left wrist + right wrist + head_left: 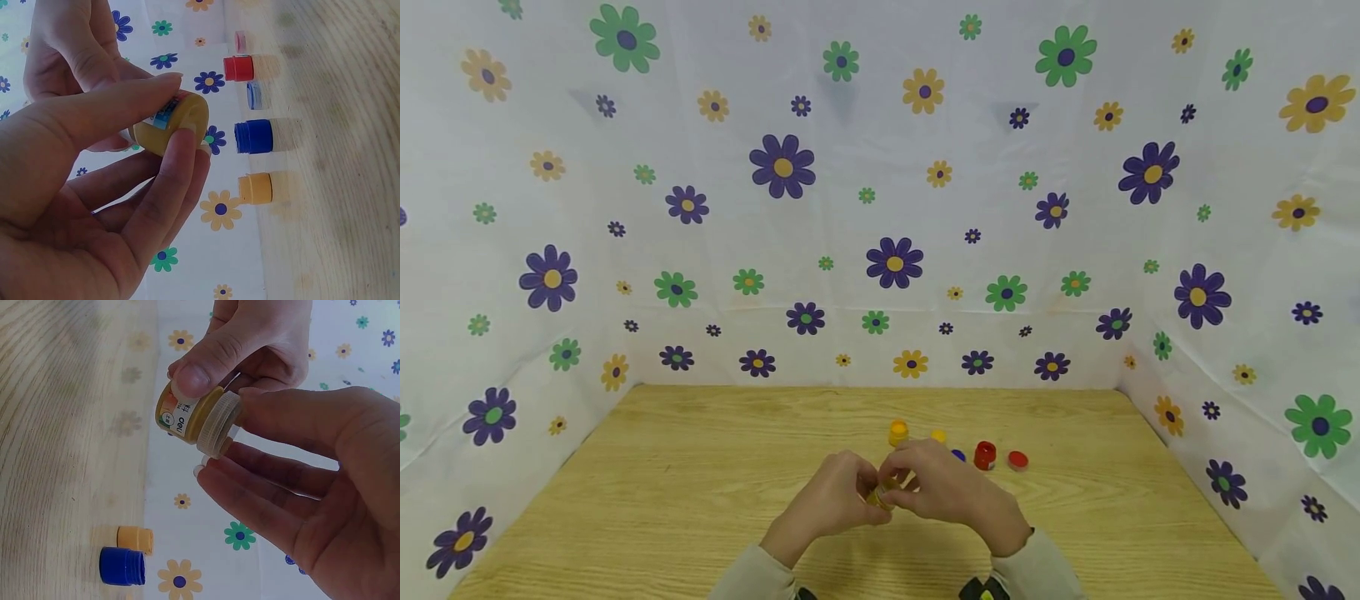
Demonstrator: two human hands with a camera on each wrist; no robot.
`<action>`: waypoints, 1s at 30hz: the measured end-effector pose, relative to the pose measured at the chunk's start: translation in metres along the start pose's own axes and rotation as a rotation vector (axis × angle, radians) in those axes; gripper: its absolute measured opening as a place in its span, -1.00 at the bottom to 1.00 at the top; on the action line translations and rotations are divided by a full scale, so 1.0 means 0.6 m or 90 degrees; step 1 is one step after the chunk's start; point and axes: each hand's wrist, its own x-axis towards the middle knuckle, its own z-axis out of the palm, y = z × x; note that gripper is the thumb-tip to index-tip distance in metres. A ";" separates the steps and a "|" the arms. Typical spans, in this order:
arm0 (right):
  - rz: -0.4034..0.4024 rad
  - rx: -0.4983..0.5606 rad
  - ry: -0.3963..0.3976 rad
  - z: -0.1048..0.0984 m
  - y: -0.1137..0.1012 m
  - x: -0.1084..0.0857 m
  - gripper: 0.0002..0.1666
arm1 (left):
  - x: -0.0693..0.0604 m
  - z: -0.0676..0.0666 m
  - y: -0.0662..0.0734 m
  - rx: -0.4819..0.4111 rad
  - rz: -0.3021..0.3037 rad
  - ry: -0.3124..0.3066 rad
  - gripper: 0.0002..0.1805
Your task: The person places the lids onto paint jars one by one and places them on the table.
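A small ochre paint jar (187, 119) with a printed label is held up above the table. My left hand (842, 496) grips its body between thumb and fingers, the label partly covered by the thumb in the right wrist view. The fingers of my right hand (943, 483) pinch the ribbed translucent lid (219, 425), which sits on the jar's mouth. Both hands meet in front of my chest.
On the wooden table (700, 467), beyond my hands, stand a yellow jar (898, 432), a blue jar (254, 136) and a red jar (985, 455). A red lid (1018, 461), a yellow lid (938, 436) and a blue lid (254, 95) lie near them. Flowered cloth surrounds the table.
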 end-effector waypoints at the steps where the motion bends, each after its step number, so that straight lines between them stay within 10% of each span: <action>1: 0.003 0.003 0.000 0.000 0.000 -0.001 -0.83 | 0.000 0.000 0.000 0.000 -0.002 -0.001 -0.86; 30: -0.018 -0.007 0.002 0.003 0.002 0.000 -0.83 | 0.001 -0.001 -0.004 -0.013 -0.004 -0.007 -0.89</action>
